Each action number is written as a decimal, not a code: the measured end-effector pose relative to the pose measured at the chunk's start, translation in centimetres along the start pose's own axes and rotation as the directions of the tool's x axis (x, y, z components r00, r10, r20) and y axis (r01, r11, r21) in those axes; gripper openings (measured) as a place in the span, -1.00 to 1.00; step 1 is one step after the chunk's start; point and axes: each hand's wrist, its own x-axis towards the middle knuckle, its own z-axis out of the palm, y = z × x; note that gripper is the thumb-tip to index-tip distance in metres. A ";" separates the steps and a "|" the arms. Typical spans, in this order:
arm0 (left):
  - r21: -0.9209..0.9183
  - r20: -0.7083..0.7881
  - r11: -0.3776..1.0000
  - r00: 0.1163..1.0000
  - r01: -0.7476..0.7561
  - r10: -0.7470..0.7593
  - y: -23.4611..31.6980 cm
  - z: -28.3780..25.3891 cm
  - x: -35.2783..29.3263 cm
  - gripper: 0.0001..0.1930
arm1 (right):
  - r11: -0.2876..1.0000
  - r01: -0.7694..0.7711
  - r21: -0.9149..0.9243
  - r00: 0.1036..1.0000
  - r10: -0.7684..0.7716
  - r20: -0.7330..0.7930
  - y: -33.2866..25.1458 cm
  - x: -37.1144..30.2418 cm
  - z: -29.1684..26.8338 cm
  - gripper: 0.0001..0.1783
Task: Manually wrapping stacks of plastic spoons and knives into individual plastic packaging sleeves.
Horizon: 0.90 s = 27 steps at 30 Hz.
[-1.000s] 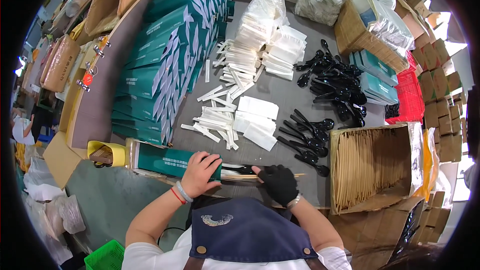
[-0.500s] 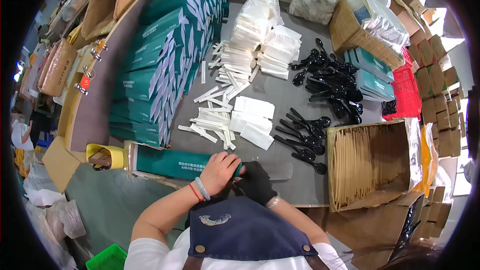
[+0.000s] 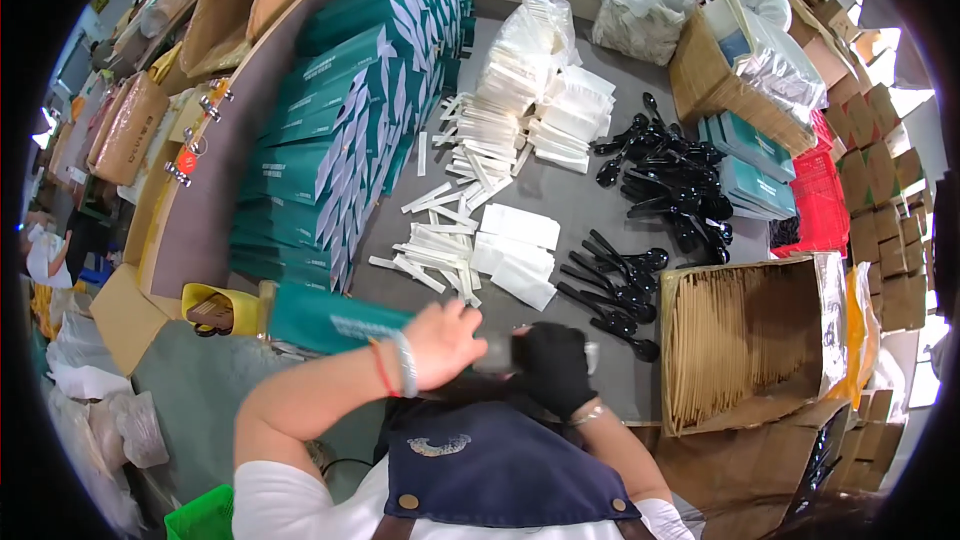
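My left hand [image 3: 448, 346], bare, with a pale bangle and a red cord at its wrist, is over the right end of a long green printed packet [image 3: 325, 322]. Its fingers are bent a little and apart. To its right is my right hand [image 3: 553, 370] in a black glove, blurred by motion, with bare skin at a fingertip. The gloved hand covers part of a greyish translucent strip [image 3: 592, 356] at the table's near edge; whether it grips the strip I cannot tell. White paper packets [image 3: 516, 255] and slim white sticks [image 3: 436, 252] lie beyond my hands.
Tall stacks of green packets [image 3: 300, 155] line the left side. Black spoons [image 3: 610, 285] lie in heaps right of centre. An open carton of thin wooden sticks [image 3: 735, 340] stands at the right, near a red basket [image 3: 820, 195]. A yellow container [image 3: 235, 312] sits at the left.
My hands have come apart: the gloved right one has moved right over the translucent strip, and the left one's fingers have spread. The green packet appears slightly raised. The whole view has shifted slightly.
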 end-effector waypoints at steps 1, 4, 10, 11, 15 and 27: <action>-0.022 -0.065 1.000 0.998 -0.012 0.010 -1.3 -2.5 -0.6 -0.80 | 0.995 0.025 0.100 0.993 -0.013 -0.114 -0.4 0.0 -2.5 -0.30; -0.111 -0.233 0.993 0.971 0.031 -0.057 -8.0 -9.5 -1.3 -0.79 | 0.981 -0.181 0.075 0.921 0.196 -0.336 1.6 -0.8 -4.0 -0.33; 0.043 -0.695 0.834 0.616 0.550 -0.370 -8.6 -3.4 -3.6 -0.52 | 0.979 -0.113 -0.167 0.982 0.084 -0.172 0.5 -0.9 -2.6 -0.34; -0.047 -0.643 0.897 0.675 0.439 -0.363 -6.9 0.4 -3.6 -0.44 | 0.978 -0.122 -0.168 0.985 0.099 -0.142 0.2 -1.0 -2.3 -0.33; -0.360 -0.326 0.686 0.604 0.632 -0.727 -0.6 10.1 -3.5 0.01 | 0.969 -0.152 -0.194 0.988 0.149 -0.028 -0.3 -0.8 -1.9 -0.33; -0.506 -0.268 0.651 0.615 0.565 -0.742 -1.1 10.4 -3.9 -0.02 | 0.991 0.099 -0.096 0.995 -0.097 0.021 -2.9 2.2 3.5 -0.35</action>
